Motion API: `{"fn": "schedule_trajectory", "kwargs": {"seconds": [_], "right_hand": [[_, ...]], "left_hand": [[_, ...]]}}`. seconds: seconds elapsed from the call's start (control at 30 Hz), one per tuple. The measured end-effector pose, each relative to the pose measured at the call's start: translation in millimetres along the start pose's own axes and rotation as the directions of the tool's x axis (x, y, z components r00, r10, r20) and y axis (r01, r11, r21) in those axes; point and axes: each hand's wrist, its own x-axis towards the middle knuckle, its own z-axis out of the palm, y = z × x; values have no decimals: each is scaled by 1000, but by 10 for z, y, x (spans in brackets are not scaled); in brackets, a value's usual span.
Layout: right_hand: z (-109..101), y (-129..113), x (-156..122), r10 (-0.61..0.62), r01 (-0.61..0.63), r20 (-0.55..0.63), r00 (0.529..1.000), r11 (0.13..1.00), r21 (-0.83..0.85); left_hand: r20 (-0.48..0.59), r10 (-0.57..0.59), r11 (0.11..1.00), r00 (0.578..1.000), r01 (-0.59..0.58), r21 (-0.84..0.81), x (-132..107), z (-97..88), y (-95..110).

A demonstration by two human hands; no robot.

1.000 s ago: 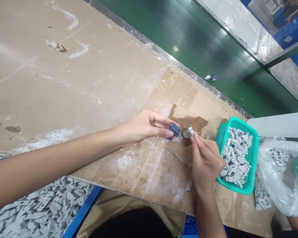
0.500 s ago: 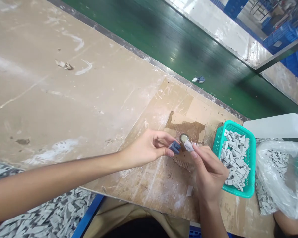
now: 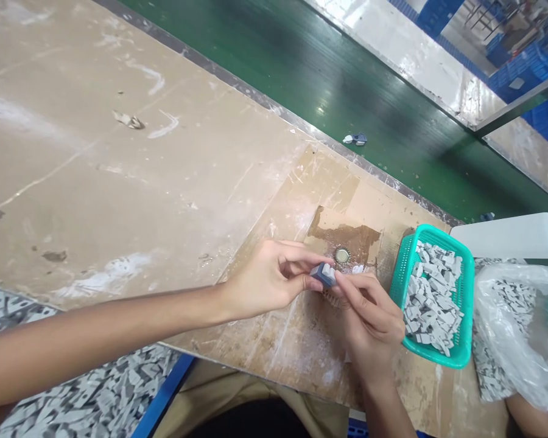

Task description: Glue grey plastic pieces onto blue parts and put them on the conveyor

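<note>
Between thumb and fingers, my left hand (image 3: 274, 274) pinches a small dark blue plastic part (image 3: 318, 272). My right hand (image 3: 369, 310) grips a small light grey piece (image 3: 329, 273), which meets the blue part's open side. How deep it sits inside cannot be made out. Just beyond my fingers, a round metal cap (image 3: 342, 255) with a fluted edge lies on a stained cardboard piece (image 3: 342, 225). A teal plastic basket (image 3: 466, 304) full of similar grey pieces stands right of my right hand.
A clear plastic bag (image 3: 493, 316) of grey pieces and a white container (image 3: 506, 234) are at the right, near another person's arm (image 3: 536, 413). A green conveyor belt (image 3: 265, 67) runs beyond the table, carrying a blue-and-white part (image 3: 355, 139). A blue-edged bin (image 3: 164, 389) of grey parts is lower left.
My right hand has moved left, bringing the grey piece from beside the blue part against it. My left hand stays nearly in place. The part on the belt has shifted left.
</note>
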Motion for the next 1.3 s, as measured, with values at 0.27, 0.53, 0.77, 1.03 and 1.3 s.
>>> {"fn": "schedule_trajectory", "kwargs": {"seconds": [0.27,0.53,0.77,1.03,1.3], "right_hand": [[124,9,-108,16,-16,6,1000,998,-55],[-39,-118,77,92,-101,-62,994,983,-152],[-919,27,162,108,-216,-304,946,913,-346],[-1172,594,14,387,-302,-31,921,664,-684],[-1140,580,4,417,-357,-16,909,757,-547]], "left_hand": [[-35,-57,991,998,60,117,13,-45,5],[222,-157,938,962,216,-273,169,-108,-108],[-71,-325,894,943,281,-349,273,-348,23],[-324,-87,992,942,54,-112,638,-470,195],[-497,275,908,823,-53,415,1637,-502,1064]]}}
